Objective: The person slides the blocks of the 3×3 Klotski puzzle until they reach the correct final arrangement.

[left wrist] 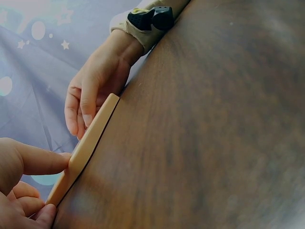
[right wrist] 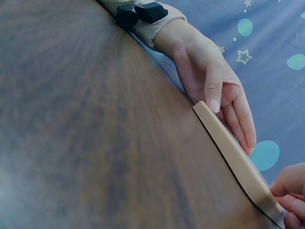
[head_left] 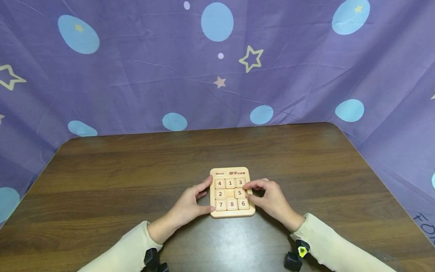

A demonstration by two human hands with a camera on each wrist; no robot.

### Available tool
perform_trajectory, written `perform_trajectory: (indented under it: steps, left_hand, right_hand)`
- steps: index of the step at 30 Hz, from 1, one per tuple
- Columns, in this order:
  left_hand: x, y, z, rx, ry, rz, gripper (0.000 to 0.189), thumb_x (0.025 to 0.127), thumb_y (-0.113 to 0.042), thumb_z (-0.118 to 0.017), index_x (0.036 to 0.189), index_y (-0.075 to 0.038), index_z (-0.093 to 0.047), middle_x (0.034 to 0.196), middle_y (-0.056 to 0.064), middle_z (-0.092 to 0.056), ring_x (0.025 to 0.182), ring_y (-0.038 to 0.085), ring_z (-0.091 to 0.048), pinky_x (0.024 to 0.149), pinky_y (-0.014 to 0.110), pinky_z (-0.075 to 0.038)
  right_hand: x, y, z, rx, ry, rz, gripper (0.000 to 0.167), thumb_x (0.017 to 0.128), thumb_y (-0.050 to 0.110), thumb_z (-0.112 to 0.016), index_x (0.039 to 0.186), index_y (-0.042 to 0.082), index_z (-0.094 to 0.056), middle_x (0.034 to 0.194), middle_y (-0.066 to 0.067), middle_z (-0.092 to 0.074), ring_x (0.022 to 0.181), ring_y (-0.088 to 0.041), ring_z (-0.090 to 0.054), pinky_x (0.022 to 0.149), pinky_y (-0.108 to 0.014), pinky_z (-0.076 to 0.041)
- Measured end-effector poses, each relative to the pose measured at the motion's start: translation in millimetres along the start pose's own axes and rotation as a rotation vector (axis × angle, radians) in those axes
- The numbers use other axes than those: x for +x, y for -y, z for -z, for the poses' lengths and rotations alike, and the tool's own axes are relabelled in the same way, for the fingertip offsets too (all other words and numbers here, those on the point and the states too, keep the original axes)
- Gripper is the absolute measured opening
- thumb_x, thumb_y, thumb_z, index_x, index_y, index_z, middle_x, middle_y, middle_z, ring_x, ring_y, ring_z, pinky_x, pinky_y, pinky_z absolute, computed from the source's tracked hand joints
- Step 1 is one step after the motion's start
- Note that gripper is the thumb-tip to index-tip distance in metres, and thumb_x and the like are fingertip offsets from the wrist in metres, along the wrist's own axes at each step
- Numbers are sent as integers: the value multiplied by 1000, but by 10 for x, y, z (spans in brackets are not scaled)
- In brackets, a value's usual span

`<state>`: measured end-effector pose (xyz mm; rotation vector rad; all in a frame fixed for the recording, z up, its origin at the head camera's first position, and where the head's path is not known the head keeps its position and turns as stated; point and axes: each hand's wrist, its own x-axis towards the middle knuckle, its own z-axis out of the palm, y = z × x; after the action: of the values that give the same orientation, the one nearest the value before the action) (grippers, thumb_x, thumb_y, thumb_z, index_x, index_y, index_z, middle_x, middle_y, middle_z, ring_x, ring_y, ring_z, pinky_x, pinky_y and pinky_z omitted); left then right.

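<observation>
A light wooden number slide puzzle [head_left: 232, 214] lies flat on the brown table, its numbered tiles set in a square frame. The middle cell holds no tile; the 2 tile [head_left: 220, 194] is left of it and the 5 tile [head_left: 239, 193] right of it. Along the board's left edge, my left hand [head_left: 187, 206] holds on, thumb by the lower corner and a finger higher up. My right hand [head_left: 270, 198] reaches in from the right, with fingertips at the 5 tile and thumb by the board's right rim. In the left wrist view, the board [left wrist: 88, 145] shows edge-on.
The brown wooden table [head_left: 136, 170] extends around the board on all sides. Behind it hangs a purple cloth [head_left: 136, 83] with stars and blue dots. Dark wrist-worn devices [head_left: 293, 255] sit at both sleeves.
</observation>
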<state>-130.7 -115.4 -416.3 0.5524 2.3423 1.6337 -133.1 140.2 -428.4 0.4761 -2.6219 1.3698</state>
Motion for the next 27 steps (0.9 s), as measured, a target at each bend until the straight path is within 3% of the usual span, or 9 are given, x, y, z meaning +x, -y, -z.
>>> perform_trajectory:
  steps: [27]
  left_hand:
    - [3, -25, -5, 5, -3, 20, 79, 71, 8, -73, 140, 10, -34, 148, 21, -31, 136, 31, -30, 108, 41, -37]
  right_hand:
    - [1, 5, -4, 17, 4, -21, 24, 69, -1, -74, 89, 14, -74, 90, 4, -70, 87, -15, -58, 77, -26, -48]
